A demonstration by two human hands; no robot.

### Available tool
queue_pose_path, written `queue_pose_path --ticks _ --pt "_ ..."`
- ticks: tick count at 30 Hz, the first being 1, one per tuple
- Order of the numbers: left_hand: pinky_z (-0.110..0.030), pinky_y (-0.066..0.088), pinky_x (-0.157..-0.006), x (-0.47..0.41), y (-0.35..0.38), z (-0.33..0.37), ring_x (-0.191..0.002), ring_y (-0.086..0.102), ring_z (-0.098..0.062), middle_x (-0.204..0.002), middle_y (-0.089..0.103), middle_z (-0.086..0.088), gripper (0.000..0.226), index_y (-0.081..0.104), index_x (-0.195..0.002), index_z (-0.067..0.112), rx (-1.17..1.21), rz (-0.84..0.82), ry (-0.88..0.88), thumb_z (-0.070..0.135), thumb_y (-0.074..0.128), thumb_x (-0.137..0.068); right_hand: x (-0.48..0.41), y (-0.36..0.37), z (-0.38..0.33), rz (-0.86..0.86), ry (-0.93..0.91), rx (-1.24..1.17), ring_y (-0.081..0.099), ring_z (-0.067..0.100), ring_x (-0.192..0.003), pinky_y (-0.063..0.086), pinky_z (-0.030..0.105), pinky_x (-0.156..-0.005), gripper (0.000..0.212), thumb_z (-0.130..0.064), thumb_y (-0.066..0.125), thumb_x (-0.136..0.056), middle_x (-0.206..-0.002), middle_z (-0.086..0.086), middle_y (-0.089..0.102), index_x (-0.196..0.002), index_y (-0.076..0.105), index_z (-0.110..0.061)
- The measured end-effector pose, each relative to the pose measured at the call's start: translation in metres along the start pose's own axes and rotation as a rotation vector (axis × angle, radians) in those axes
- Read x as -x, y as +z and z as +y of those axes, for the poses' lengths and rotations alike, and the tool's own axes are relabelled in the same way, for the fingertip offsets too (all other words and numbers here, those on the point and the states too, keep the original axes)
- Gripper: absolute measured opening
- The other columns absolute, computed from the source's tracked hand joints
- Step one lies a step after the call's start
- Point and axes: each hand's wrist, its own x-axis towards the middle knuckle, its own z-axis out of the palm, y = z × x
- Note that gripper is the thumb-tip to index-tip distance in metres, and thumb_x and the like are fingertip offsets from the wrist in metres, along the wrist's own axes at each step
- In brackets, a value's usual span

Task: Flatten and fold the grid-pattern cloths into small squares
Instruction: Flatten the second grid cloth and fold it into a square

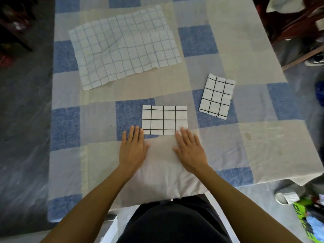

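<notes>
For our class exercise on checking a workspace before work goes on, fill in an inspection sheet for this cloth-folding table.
Surface: checked blue and beige tablecloth, wrinkled near the front.
Job's things: large unfolded grid cloth, creased; folded rectangle cloth; small folded cloth, tilted.
Clutter: nothing seen on the table.
Grippers: left hand and right hand flat, fingertips at the rectangle's near edge.
Cables: nothing seen.
Surroundings: wooden chair; slipper on the floor.

A blue-and-beige checked tablecloth (228, 41) covers the table, with what looks like a wooden chair (298, 32) beside it.
</notes>
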Motion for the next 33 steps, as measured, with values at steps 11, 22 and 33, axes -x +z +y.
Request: queue_pose_path --ticks 11,22,33 --pt "-0.041 0.036 -0.088 -0.015 -0.011 -0.002 -0.088 0.06 -0.032 -0.089 0.064 -0.012 0.019 0.067 -0.088 0.007 0.122 0.257 0.111 0.015 0.051 -0.082 0.011 -0.026 0.001 0.165 0.078 -0.065 0.022 0.03 -0.143 0.012 0.045 -0.116 0.046 -0.029 0.042 -0.098 -0.154 0.01 0.028 -0.143 0.038 -0.019" --pt "-0.035 0.044 -0.074 -0.04 -0.007 -0.004 -0.074 0.058 -0.023 -0.08 0.063 -0.005 0.027 0.066 -0.08 0.011 0.147 0.319 0.348 0.025 0.046 -0.09 -0.024 -0.021 -0.011 0.394 -0.083 -0.254 0.06 0.032 -0.094 0.048 0.038 -0.083 0.021 -0.006 0.069 -0.074 -0.101 0.014 0.065 -0.094 0.07 -0.009" --pt "-0.034 0.046 -0.062 -0.052 -0.012 -0.014 -0.064 0.055 -0.024 -0.073 0.06 -0.01 0.058 0.062 -0.074 0.006 0.076 0.406 0.592 0.025 0.017 -0.106 -0.036 -0.027 -0.013 0.369 -0.024 -0.212 0.053 0.024 -0.08 0.046 0.036 -0.072 0.006 -0.02 0.066 -0.08 -0.088 0.004 0.06 -0.082 0.066 -0.015"
